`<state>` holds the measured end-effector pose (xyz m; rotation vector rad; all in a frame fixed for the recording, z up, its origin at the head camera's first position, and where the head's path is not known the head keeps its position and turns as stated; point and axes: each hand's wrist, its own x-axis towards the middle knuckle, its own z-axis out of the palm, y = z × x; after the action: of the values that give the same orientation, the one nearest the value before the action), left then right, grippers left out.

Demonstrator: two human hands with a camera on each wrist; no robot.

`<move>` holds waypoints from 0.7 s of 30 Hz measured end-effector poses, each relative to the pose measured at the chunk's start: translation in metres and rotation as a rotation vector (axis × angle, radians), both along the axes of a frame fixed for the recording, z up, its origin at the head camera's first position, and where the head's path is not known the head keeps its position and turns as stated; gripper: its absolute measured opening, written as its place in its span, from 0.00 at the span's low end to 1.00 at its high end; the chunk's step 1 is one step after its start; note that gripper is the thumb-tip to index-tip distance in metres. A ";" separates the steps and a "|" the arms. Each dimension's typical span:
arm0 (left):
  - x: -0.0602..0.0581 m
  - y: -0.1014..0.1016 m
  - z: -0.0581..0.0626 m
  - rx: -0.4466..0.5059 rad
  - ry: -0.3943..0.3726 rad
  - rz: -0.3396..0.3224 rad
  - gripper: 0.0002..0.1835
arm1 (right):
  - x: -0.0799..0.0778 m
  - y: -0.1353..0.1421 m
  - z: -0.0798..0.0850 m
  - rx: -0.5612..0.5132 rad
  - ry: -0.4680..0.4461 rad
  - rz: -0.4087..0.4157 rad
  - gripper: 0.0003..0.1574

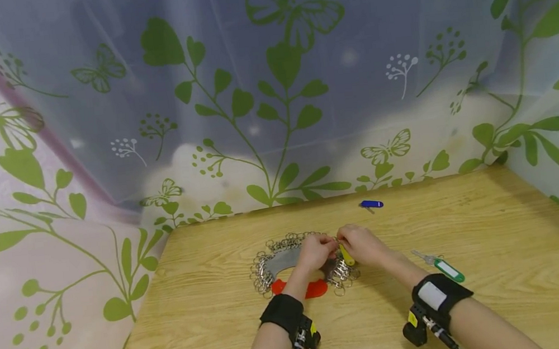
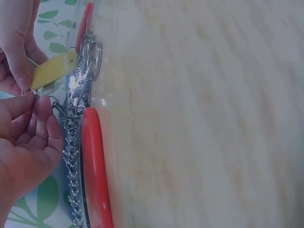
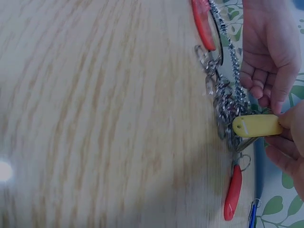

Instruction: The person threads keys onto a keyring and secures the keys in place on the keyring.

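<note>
A curved grey metal key holder (image 1: 281, 260) with a red grip (image 1: 316, 289) lies on the table, its edge crowded with metal clips and rings (image 1: 260, 274). My right hand (image 1: 364, 246) pinches a yellow key tag (image 3: 259, 126) at one end, over the right side of the holder. Beside it, my left hand (image 1: 314, 254) has thumb and fingertips together on a small metal clip (image 2: 57, 105) next to the tag; the fingers partly hide it. Both sets of fingertips almost meet. In the right wrist view, a red key tag (image 3: 232, 192) lies near the holder's clips.
A blue key tag (image 1: 372, 204) with a key lies toward the back of the wooden table (image 1: 198, 328). On the right is a green key tag (image 1: 449, 270) with keys. Patterned curtains (image 1: 226, 146) surround the table's back and sides.
</note>
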<state>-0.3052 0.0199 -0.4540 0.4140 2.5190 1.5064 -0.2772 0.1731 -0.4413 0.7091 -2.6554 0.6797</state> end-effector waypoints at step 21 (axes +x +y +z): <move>0.004 0.001 0.002 -0.040 0.104 -0.014 0.09 | -0.002 0.003 -0.002 -0.016 -0.001 0.007 0.03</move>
<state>-0.3011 0.0211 -0.4520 0.5151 2.6142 1.4630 -0.2793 0.1759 -0.4429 0.7139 -2.6467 0.7021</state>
